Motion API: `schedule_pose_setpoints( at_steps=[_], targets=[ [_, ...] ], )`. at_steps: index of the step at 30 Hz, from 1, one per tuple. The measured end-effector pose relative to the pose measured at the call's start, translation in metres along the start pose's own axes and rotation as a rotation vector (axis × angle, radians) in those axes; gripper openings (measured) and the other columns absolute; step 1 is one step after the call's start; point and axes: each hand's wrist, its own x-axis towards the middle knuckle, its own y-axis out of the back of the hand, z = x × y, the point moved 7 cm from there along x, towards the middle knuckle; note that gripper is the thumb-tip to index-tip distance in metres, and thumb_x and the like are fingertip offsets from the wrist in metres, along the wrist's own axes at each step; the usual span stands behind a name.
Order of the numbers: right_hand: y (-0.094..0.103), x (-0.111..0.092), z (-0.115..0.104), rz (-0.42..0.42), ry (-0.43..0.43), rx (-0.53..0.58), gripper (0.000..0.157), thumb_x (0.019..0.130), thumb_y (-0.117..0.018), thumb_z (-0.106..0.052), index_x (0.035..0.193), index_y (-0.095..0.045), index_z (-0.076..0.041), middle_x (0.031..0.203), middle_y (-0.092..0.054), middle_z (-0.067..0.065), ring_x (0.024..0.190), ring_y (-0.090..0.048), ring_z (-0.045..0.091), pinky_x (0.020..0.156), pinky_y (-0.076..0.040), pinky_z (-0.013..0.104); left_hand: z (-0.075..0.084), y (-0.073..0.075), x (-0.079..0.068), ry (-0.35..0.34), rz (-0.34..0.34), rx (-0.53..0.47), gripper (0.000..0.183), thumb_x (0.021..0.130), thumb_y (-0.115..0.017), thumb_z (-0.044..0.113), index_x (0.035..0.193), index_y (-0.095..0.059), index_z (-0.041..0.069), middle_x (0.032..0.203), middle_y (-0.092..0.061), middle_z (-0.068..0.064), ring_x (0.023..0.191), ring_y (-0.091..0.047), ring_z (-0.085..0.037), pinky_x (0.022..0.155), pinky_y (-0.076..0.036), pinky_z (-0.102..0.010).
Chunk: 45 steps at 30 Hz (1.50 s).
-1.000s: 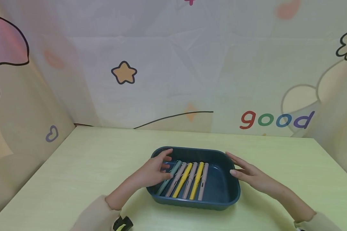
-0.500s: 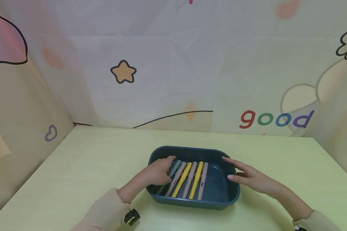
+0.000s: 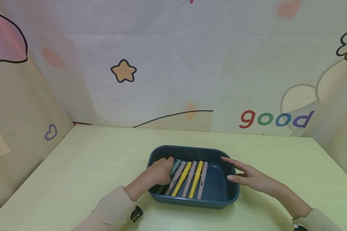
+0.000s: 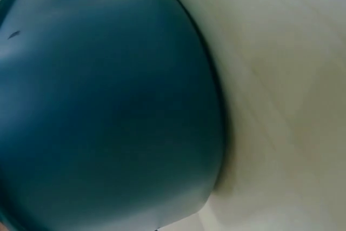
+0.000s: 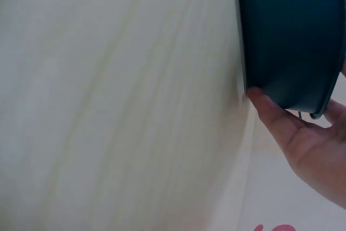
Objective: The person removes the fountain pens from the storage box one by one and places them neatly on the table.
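A dark blue plastic tray (image 3: 191,202) stands on the table, its outer wall filling much of the left wrist view. Inside lies a slanting row of capped pens: a teal pen (image 3: 176,166) at the left end, then grey pens (image 3: 188,183) alternating with yellow pens (image 3: 181,179). My left hand (image 3: 159,171) reaches over the left rim, its curled fingers at the teal pen and covering part of it. On the other side my right hand (image 3: 248,175) grips the tray's right wall, thumb and index finger over the rim; in the right wrist view other fingers (image 5: 270,112) press the outside.
The pale yellow-green table (image 3: 104,154) extends around the tray. Behind it hangs a printed cloth backdrop (image 3: 173,70) with a star and the word "good". Cloth panels also border the left and right sides.
My left hand has lowered from above the tray's left side down to the teal pen, its fingers curling in. The right hand has slid slightly inward over the right rim. The pens stay in place.
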Motion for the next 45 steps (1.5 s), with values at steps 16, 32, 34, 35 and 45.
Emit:
schedule_pose_setpoints(
  at_steps=[16, 32, 34, 35, 45],
  targets=[
    [0.001, 0.003, -0.002, 0.004, -0.023, -0.008, 0.064, 0.091, -0.055, -0.025, 0.145, -0.022, -0.013, 0.145, -0.014, 0.030, 0.127, -0.023, 0.052, 0.093, -0.039, 0.054, -0.001, 0.001, 0.001, -0.039, 0.048, 0.034, 0.024, 0.073, -0.068, 0.007, 0.095, -0.060, 0.001, 0.076, -0.055, -0.006, 0.063, -0.046, -0.016, 0.053, -0.041, -0.026],
    [0.000, 0.004, -0.001, 0.006, -0.013, -0.024, 0.063, 0.091, -0.055, -0.025, 0.144, -0.024, -0.014, 0.146, -0.016, 0.027, 0.130, -0.015, 0.050, 0.096, -0.034, 0.057, -0.002, 0.030, -0.007, -0.085, 0.165, -0.117, 0.022, 0.069, -0.070, 0.005, 0.090, -0.064, 0.000, 0.063, -0.049, 0.001, 0.054, -0.044, -0.011, 0.045, -0.038, -0.021],
    [0.000, 0.003, -0.002, 0.007, -0.008, -0.027, 0.063, 0.091, -0.055, -0.025, 0.144, -0.025, -0.014, 0.146, -0.017, 0.027, 0.130, -0.014, 0.050, 0.096, -0.034, 0.057, -0.004, 0.036, -0.009, -0.088, 0.180, -0.150, 0.034, 0.071, -0.071, 0.007, 0.103, -0.063, -0.002, 0.076, -0.058, -0.002, 0.063, -0.049, -0.013, 0.051, -0.043, -0.022],
    [0.001, 0.003, -0.003, 0.007, -0.003, -0.030, 0.063, 0.091, -0.055, -0.025, 0.144, -0.024, -0.013, 0.146, -0.017, 0.027, 0.130, -0.014, 0.051, 0.095, -0.034, 0.057, -0.004, 0.040, -0.010, -0.090, 0.190, -0.168, 0.038, 0.071, -0.071, 0.007, 0.107, -0.063, -0.002, 0.083, -0.060, -0.004, 0.067, -0.051, -0.013, 0.054, -0.045, -0.023],
    [0.001, 0.000, -0.002, 0.008, -0.027, -0.020, 0.063, 0.091, -0.055, -0.025, 0.144, -0.023, -0.013, 0.146, -0.015, 0.028, 0.129, -0.015, 0.052, 0.096, -0.032, 0.059, -0.013, 0.073, -0.025, -0.094, 0.323, -0.368, 0.042, 0.071, -0.067, 0.000, 0.112, -0.061, -0.002, 0.090, -0.064, -0.009, 0.065, -0.058, -0.013, 0.057, -0.051, -0.028]
  ],
)
